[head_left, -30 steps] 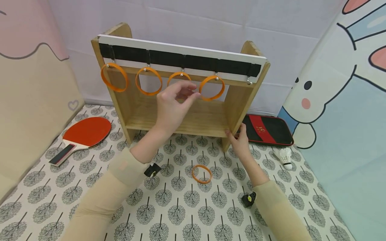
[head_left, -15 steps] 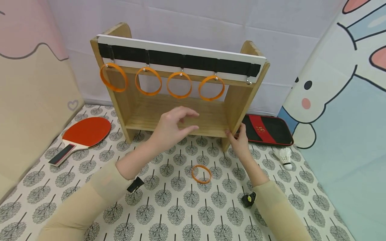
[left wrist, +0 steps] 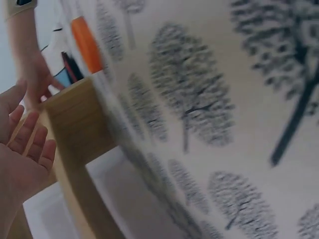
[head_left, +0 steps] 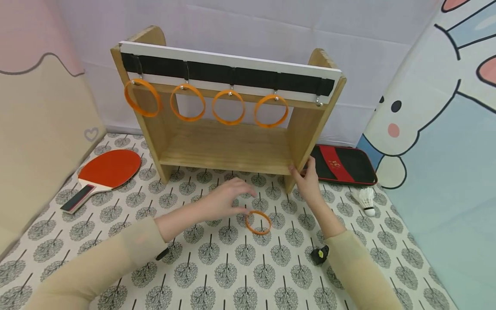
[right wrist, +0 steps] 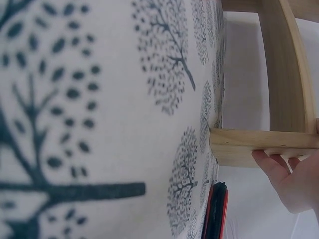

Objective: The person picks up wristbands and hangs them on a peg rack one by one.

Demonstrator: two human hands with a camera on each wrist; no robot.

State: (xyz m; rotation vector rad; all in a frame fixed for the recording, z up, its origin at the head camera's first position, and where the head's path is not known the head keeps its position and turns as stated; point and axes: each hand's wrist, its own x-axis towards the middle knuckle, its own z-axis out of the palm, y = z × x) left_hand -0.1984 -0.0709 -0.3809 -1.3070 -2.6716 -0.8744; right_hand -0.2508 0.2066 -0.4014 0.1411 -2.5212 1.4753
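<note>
My left hand (head_left: 226,200) is low over the cloth, thumb and fingers apart and nothing between them. Its thumb tip is right at the left edge of an orange ring (head_left: 258,233) lying flat. In the left wrist view the same ring (left wrist: 86,45) appears beyond the spread fingers. My right hand (head_left: 308,183) grips the lower right side board of a wooden shelf (head_left: 228,159); the right wrist view has the fingers against that board (right wrist: 261,144). Several orange rings hang from hooks along the shelf's black strip (head_left: 217,74). The rightmost hook (head_left: 318,103) is bare.
A red table tennis bat (head_left: 112,168) lies left of the shelf. To the right are a black and red case (head_left: 360,165) and a white shuttlecock (head_left: 365,200). Cloth walls (head_left: 248,26) stand behind and at both sides of the tree-patterned tablecloth (head_left: 209,275).
My left hand has come down from in front of the hanging rings to the ring on the cloth. My right hand has stayed on the shelf's side.
</note>
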